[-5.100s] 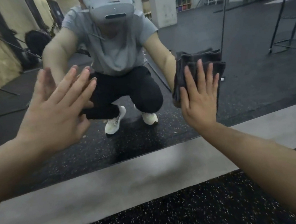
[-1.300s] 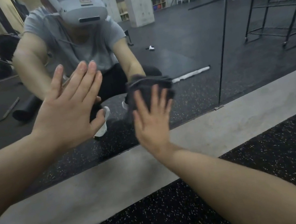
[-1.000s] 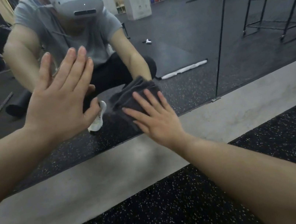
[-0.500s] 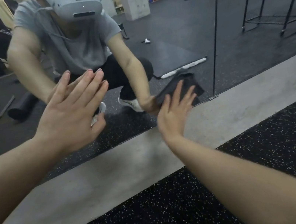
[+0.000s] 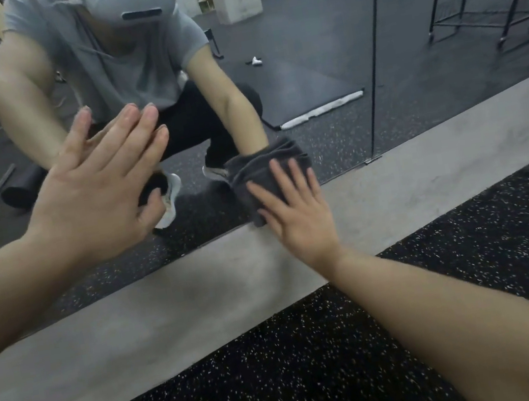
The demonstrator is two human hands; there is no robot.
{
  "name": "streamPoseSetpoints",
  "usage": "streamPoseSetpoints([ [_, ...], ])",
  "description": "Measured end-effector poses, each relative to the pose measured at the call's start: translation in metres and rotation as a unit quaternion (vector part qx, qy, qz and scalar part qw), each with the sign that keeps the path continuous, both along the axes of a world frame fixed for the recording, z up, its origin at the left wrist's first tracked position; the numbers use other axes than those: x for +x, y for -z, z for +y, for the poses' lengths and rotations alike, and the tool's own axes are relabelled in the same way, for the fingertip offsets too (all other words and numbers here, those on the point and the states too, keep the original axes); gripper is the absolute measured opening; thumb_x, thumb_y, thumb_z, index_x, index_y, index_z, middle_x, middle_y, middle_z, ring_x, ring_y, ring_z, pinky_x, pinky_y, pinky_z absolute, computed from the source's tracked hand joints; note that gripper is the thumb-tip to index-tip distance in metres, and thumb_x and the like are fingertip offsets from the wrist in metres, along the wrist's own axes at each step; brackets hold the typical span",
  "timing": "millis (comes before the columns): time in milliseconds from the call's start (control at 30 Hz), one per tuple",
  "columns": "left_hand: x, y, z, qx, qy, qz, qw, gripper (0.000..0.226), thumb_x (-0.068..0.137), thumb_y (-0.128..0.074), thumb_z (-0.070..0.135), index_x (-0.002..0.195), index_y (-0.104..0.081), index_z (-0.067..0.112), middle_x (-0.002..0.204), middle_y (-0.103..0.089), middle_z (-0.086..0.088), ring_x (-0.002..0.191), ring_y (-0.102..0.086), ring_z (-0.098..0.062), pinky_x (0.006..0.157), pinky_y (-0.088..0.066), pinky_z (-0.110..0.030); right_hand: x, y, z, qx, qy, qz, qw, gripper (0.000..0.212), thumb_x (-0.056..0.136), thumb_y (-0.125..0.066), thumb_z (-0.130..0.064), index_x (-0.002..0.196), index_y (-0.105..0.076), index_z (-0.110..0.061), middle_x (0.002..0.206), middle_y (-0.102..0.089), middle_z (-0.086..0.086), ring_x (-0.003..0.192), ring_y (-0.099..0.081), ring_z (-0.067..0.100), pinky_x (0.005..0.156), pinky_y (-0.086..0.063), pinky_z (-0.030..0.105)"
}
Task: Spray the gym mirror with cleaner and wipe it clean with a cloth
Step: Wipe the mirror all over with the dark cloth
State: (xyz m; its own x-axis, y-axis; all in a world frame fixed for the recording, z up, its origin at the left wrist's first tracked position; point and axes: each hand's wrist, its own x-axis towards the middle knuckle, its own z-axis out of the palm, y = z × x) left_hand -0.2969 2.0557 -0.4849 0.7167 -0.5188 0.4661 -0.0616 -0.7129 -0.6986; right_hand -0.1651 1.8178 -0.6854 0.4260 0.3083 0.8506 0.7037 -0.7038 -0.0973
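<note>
The gym mirror (image 5: 321,63) fills the upper half of the view and reflects a crouching person. My right hand (image 5: 297,219) lies flat with fingers spread on a folded dark grey cloth (image 5: 261,169), pressing it against the glass at the mirror's bottom edge. My left hand (image 5: 99,195) rests flat and open against the mirror to the left, holding nothing. No spray bottle is in view.
A grey concrete ledge (image 5: 175,304) runs under the mirror, above black speckled rubber flooring (image 5: 284,381). A vertical seam (image 5: 371,55) splits the mirror panels right of the cloth. The reflection shows a black mat, a metal rack and a concrete pillar.
My right hand has slid the cloth left along the mirror's bottom edge, away from the panel seam. My left hand stays flat on the glass.
</note>
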Motion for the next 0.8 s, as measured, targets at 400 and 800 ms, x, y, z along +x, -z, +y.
streamPoseSetpoints([
  [400,0.000,0.000,-0.006,-0.008,0.021,-0.008,1.000,0.068,0.098,-0.033,0.037,0.156,-0.034,0.001,0.166,-0.023,-0.017,0.154,-0.025,-0.032,0.121,-0.018,-0.063,0.025,-0.033,-0.030,0.401,0.077,0.308,0.859,0.058,0.110,-0.039,-0.030,0.163,-0.017,-0.021,0.171,0.002,0.016,0.157,0.002,0.038,0.126,-0.007,0.054],
  [800,-0.023,-0.037,0.010,-0.031,0.007,-0.004,0.999,0.069,0.097,-0.034,0.037,0.156,-0.033,0.002,0.166,-0.024,-0.013,0.155,-0.021,-0.028,0.124,-0.016,-0.059,-0.034,-0.109,0.070,0.016,-0.055,-0.057,0.997,0.046,0.106,-0.051,-0.039,0.151,-0.047,-0.036,0.165,-0.032,0.006,0.155,-0.021,0.033,0.126,-0.017,0.053],
])
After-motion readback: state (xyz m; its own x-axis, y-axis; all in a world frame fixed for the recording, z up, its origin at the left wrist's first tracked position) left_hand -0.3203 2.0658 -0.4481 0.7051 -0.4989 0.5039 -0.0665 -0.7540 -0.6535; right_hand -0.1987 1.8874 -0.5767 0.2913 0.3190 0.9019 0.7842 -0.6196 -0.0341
